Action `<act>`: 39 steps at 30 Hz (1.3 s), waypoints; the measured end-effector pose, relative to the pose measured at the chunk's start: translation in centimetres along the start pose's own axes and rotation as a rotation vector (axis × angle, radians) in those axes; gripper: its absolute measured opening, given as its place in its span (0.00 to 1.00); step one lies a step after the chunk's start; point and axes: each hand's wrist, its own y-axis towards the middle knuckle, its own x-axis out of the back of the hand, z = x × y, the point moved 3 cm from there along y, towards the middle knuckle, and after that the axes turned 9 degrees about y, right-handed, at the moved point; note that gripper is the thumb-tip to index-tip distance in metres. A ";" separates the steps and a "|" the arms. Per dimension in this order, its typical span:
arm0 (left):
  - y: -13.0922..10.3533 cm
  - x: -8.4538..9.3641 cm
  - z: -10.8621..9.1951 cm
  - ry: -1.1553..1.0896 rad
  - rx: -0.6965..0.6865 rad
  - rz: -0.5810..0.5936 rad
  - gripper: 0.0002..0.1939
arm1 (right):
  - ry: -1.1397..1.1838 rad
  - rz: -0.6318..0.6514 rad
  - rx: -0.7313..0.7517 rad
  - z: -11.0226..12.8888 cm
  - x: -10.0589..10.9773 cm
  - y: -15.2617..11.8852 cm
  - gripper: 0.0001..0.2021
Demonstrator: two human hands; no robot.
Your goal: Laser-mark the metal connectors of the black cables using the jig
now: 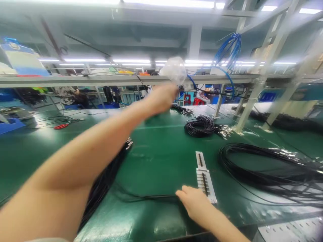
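My left arm stretches far forward, and my left hand (165, 95) is at the metal rail, just below a clear plastic bag (174, 70); it is blurred, and its fingers cannot be made out. My right hand (194, 203) is closed round the ends of several thin black cables (153, 197), low over the green table (156, 164). Right beside its fingers lies a white fixture (207, 186) with a dark strip and small slots. A smaller white piece (201, 160) adjoins its far end. Under my left forearm runs a long black cable bundle (107, 178).
Coiled black cables (200, 126) lie beyond the fixture, with a larger cable loop (252, 171) at right. Red-handled tool (61, 126) and blue bin (11, 126) are at left. Metal posts (248, 107) stand at right; blue cables (229, 48) hang above. People sit beyond the rail.
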 end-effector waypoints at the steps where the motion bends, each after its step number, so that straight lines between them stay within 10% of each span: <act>1: -1.2 -3.8 -2.7 -0.037 -0.092 0.125 0.08 | -0.055 -0.010 0.005 -0.4 -0.4 0.2 0.12; 5: -8.9 -16.9 -11.8 -0.223 -0.351 0.490 0.05 | -0.180 -0.115 -0.006 -2.3 -1.5 -0.3 0.10; 9: -14.6 -22.2 -15.5 -0.365 -0.397 0.623 0.08 | -0.056 -0.196 0.006 -3.4 -1.1 -2.2 0.05; 13: -15.7 -22.3 -14.7 -0.488 -0.360 0.586 0.19 | 0.255 -0.376 -0.027 -5.9 1.0 -4.8 0.09; 19: -15.1 -23.1 -12.4 -0.538 -0.291 0.660 0.09 | 0.510 -0.704 -0.388 -11.6 1.7 -6.1 0.09; 33: -15.2 -22.8 -12.7 -0.681 -0.502 0.601 0.10 | 0.647 -0.665 -0.467 -12.6 0.6 -4.8 0.08; 39: -14.9 -23.5 -11.8 -0.704 -0.344 0.477 0.09 | 0.634 -0.695 -0.420 -12.5 0.2 -4.8 0.09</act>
